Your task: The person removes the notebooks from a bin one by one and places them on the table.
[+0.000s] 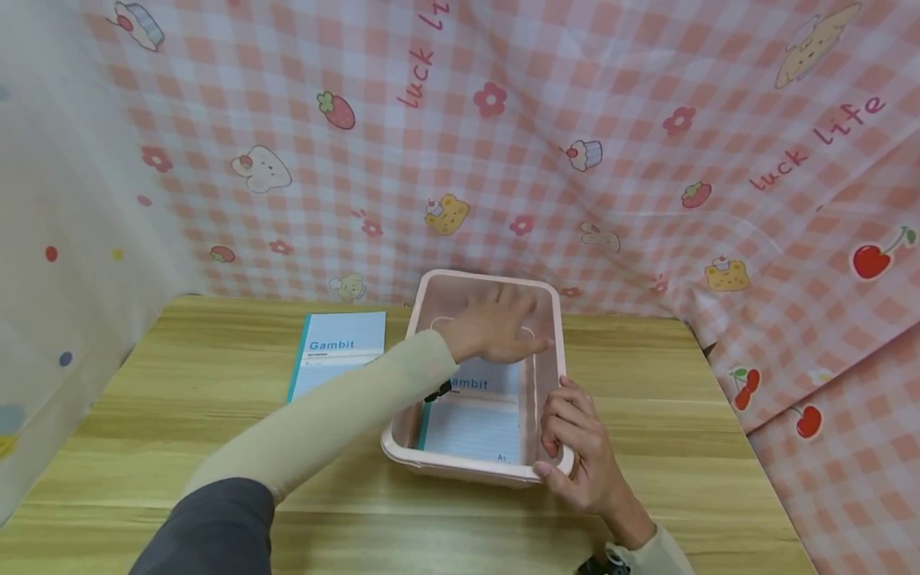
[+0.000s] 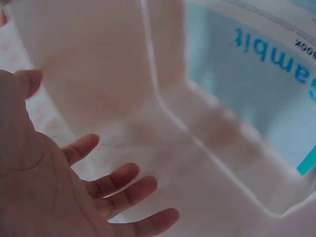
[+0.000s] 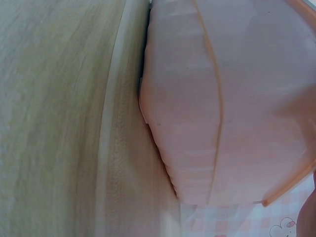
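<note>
A pale pink plastic bin [image 1: 467, 465] stands on the table, and a blue and white "Gambit" notebook [image 1: 470, 431] lies flat in its bottom. Over the far half of the bin my left hand [image 1: 499, 327] is held with fingers spread, grasping nothing. In the left wrist view that hand [image 2: 49, 182] appears beside the bin's wall, apart from the notebook [image 2: 247, 89]. My right hand [image 1: 582, 447] grips the bin's rim at the near right corner, thumb in front and fingers over the side. The right wrist view mostly has the bin's outer wall [image 3: 182, 98].
Left of the bin, a second "Gambit" notebook [image 1: 345, 329] lies on the wooden table [image 1: 661, 415], partly covered by my left forearm. A pink checked cloth [image 1: 503, 160] hangs close behind the bin, and another white cloth [image 1: 65, 303] hangs at the left.
</note>
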`<move>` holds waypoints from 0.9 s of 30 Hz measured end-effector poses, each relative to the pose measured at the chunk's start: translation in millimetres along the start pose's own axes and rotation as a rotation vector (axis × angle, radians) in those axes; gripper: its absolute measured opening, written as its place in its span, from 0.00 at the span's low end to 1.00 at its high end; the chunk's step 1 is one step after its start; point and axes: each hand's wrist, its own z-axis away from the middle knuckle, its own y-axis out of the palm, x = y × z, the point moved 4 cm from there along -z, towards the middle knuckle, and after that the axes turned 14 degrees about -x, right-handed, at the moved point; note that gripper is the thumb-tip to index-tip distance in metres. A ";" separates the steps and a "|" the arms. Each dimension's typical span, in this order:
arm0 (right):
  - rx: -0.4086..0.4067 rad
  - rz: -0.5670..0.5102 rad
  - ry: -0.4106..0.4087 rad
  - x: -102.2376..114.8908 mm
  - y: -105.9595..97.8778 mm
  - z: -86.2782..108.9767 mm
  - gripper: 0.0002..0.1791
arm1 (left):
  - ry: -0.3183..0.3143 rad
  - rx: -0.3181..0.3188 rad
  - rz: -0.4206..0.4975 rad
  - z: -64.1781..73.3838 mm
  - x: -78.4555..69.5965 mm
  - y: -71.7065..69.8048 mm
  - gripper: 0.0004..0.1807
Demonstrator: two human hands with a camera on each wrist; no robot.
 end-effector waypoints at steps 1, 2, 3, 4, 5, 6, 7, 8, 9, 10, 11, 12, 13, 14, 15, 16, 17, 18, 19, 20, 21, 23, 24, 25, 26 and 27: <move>0.000 -0.001 -0.002 0.0 0.1 -0.1 0.24 | -0.013 0.026 -0.003 -0.9 0.5 4.3 0.44; 0.000 -0.002 -0.005 0.0 0.2 -0.2 0.24 | -0.026 0.052 -0.010 -1.4 0.8 8.0 0.44; 0.000 -0.002 -0.006 0.0 0.3 -0.3 0.24 | -0.038 0.074 -0.020 -2.3 1.5 11.8 0.43; -0.001 -0.001 -0.007 0.1 0.4 -0.5 0.24 | -0.054 0.096 -0.026 -3.0 2.1 15.1 0.43; 0.000 0.000 -0.006 0.2 0.4 -0.7 0.24 | -0.065 0.108 -0.032 -3.8 2.9 17.9 0.42; 0.000 0.000 -0.006 0.4 0.5 -1.0 0.24 | -0.075 0.119 -0.037 -4.4 3.5 20.2 0.42; 0.002 0.001 -0.008 0.8 0.6 -1.3 0.24 | -0.082 0.125 -0.041 -5.5 4.0 22.5 0.41; 0.002 0.001 -0.012 1.1 0.6 -1.8 0.24 | -0.088 0.125 -0.043 -6.4 4.4 24.2 0.41; 0.000 -0.001 -0.016 1.4 0.5 -2.5 0.24 | -0.092 0.126 -0.039 -7.3 4.6 25.8 0.41; -0.001 -0.002 -0.020 1.7 0.3 -3.2 0.25 | -0.096 0.127 -0.035 -7.9 4.6 27.5 0.42; -0.003 -0.003 -0.025 2.0 0.0 -4.0 0.25 | -0.099 0.128 -0.027 -8.4 4.7 29.2 0.43; -0.007 -0.004 -0.032 2.3 -0.3 -4.9 0.25 | -0.103 0.132 -0.017 -8.6 4.6 31.1 0.43; -0.010 -0.006 -0.039 2.7 -0.7 -5.6 0.25 | -0.108 0.134 -0.008 -8.9 4.7 33.6 0.44; -0.013 -0.008 -0.043 2.9 -1.0 -6.2 0.25 | -0.116 0.140 0.002 -8.9 4.9 36.4 0.44; -0.015 -0.009 -0.046 3.1 -1.2 -6.7 0.25 | -0.127 0.145 0.015 -8.7 5.2 39.6 0.43; -0.015 -0.009 -0.046 3.2 -1.4 -6.9 0.25 | -0.137 0.147 0.018 -8.4 5.6 42.9 0.43; -0.015 -0.011 -0.047 3.3 -1.3 -6.9 0.25 | -0.146 0.145 0.013 -8.1 6.1 46.1 0.43; -0.013 -0.011 -0.047 3.4 -1.2 -6.7 0.25 | -0.154 0.135 0.006 -7.7 6.5 49.4 0.42; -0.011 -0.012 -0.046 3.3 -1.0 -6.4 0.25 | -0.157 0.123 -0.011 -7.5 6.7 52.9 0.41; -0.010 -0.013 -0.044 3.2 -0.8 -6.1 0.25 | -0.158 0.109 -0.032 -6.8 6.5 55.8 0.41; -0.010 -0.013 -0.043 3.1 -0.6 -5.6 0.25 | -0.157 0.091 -0.055 -6.2 6.2 59.0 0.41; -0.009 -0.015 -0.041 2.9 -0.2 -4.8 0.24 | -0.153 0.055 -0.103 -5.1 5.1 64.4 0.40; -0.010 -0.015 -0.041 2.7 0.0 -4.6 0.24 | -0.152 0.035 -0.123 -4.4 4.4 67.0 0.40; -0.011 -0.016 -0.042 2.7 0.1 -4.4 0.24 | -0.150 0.017 -0.145 -3.5 3.6 69.5 0.40; -0.013 -0.017 -0.044 2.6 0.2 -4.4 0.24 | -0.149 0.000 -0.163 -2.7 2.8 71.8 0.39; -0.015 -0.018 -0.046 2.6 0.2 -4.5 0.24 | -0.149 -0.015 -0.174 -2.0 2.2 74.2 0.39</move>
